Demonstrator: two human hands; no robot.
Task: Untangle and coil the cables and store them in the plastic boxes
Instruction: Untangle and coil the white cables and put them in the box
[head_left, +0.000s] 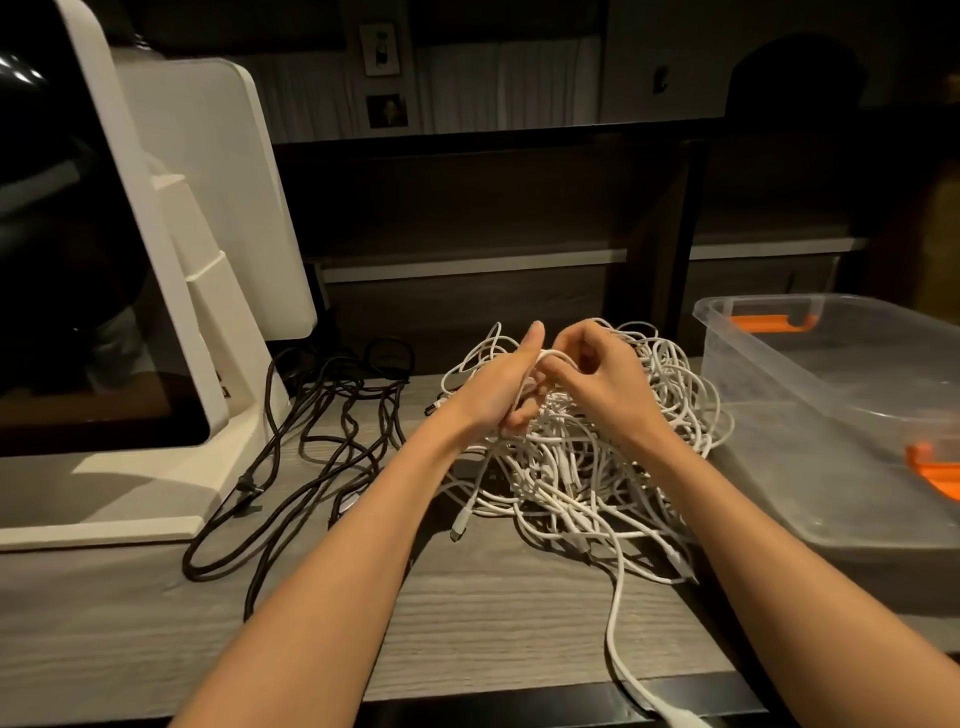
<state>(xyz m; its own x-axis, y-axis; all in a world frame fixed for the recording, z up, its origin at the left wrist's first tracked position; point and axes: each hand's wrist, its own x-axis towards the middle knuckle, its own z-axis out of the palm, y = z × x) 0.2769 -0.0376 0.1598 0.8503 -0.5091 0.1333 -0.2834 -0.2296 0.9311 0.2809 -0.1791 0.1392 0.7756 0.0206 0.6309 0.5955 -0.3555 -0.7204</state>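
- Untangling stage: both hands work at twelve o'clock atop the white cable tangle (582, 457), mid-table.
- Left hand (498, 389) curls round white strands; right hand (592, 374) pinches a loop beside it.
- Plastic box (779, 483) waits at three o'clock; black cables (311, 441) at nine.
- Next, I judge: free one strand, then coil.

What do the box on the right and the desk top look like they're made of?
The box looks like clear, slightly frosted plastic: the desk shows through its walls, and it has orange clips. The desk top looks like grey wood-grain laminate or veneer, matte, with streaked grain lines; which one can't be told.
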